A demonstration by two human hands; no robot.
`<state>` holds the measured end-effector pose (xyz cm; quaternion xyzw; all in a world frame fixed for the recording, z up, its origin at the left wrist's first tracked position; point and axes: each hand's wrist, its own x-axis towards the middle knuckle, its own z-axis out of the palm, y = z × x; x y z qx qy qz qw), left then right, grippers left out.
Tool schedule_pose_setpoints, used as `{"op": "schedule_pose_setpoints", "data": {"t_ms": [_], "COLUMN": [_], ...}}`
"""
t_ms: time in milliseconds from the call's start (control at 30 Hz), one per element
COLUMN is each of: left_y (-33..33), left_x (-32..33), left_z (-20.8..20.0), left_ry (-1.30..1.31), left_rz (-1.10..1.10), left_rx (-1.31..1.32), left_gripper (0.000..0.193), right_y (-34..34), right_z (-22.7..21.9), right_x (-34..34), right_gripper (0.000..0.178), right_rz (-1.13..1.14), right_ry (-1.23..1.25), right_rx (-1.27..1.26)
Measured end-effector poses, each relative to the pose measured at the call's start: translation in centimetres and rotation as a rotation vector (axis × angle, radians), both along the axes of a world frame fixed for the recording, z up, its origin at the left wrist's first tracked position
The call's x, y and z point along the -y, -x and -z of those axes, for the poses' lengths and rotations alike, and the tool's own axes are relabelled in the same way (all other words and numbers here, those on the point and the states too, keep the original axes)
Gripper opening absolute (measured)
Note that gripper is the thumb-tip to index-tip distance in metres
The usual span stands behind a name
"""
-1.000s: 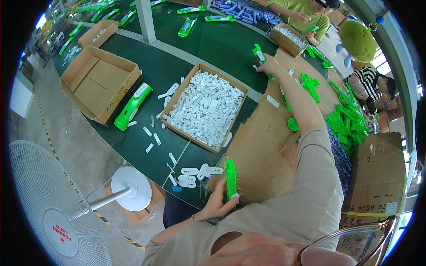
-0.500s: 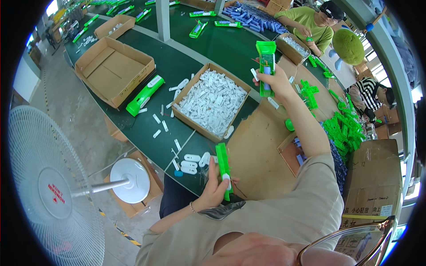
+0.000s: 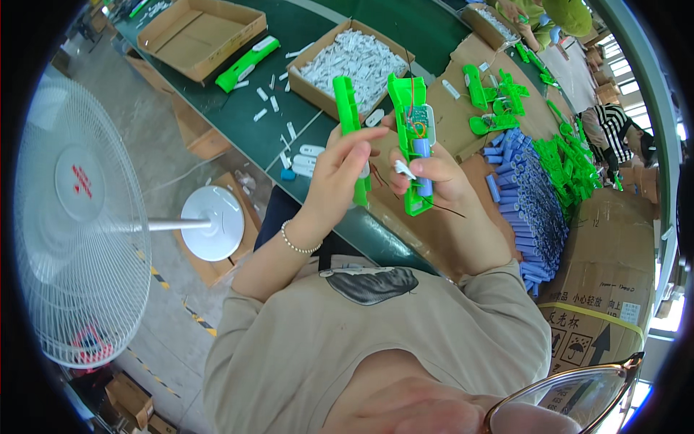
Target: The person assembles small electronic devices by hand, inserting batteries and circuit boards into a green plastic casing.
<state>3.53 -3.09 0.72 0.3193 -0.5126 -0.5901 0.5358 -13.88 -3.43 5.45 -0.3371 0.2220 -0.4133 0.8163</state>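
Observation:
My left hand (image 3: 332, 179) is closed around a long green plastic shell (image 3: 346, 103), held upright. Beside it, my right hand (image 3: 447, 178) grips a green housing (image 3: 399, 88) with its inside facing me. That housing contains a small green circuit board (image 3: 417, 116), a blue cylindrical battery (image 3: 422, 147) and thin red, yellow and black wires. A small white plastic piece (image 3: 403, 170) sticks out from the right fingers. The two green parts are close together, with a narrow gap between them, above the brown cardboard on the table.
Beyond my hands stands a cardboard box (image 3: 309, 92) of white plastic pieces. Blue batteries (image 3: 531, 202) and green shells (image 3: 567, 163) are heaped to the right. An open carton (image 3: 202, 69) and a fan (image 3: 83, 210) are on the left. A striped-shirted person (image 3: 614, 134) works at right.
My right hand has come back toward my chest with the green housing. The left hand has risen with its green shell, so the two parts are now side by side. The view has shifted.

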Motion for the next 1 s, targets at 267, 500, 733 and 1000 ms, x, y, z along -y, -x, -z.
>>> {"op": "schedule_pose_setpoints", "data": {"t_ms": [267,500,733,1000], "left_y": [0.2,-0.1,0.1,1.3], "left_x": [-3.3,-3.8,-4.3,-4.4], "left_z": [-0.6,0.4,0.3,0.7], "left_ry": [-0.007,0.263,0.205,0.113], "left_rz": [-0.04,-0.322,-0.17,-0.1], "left_rx": [-0.075,0.31,-0.021,-0.01], "left_gripper": [0.024,0.017,0.016,0.018], "right_y": [-1.5,-1.8,-1.3,-1.1], "right_z": [0.9,0.9,0.6,0.2], "right_x": [-1.9,-2.6,-2.8,-2.8], "right_gripper": [0.054,0.051,0.048,0.045], "right_rz": [0.266,0.429,0.535,0.675], "right_ry": [0.12,0.374,0.314,0.395], "right_rx": [-0.35,-0.398,-0.079,-0.138]}}
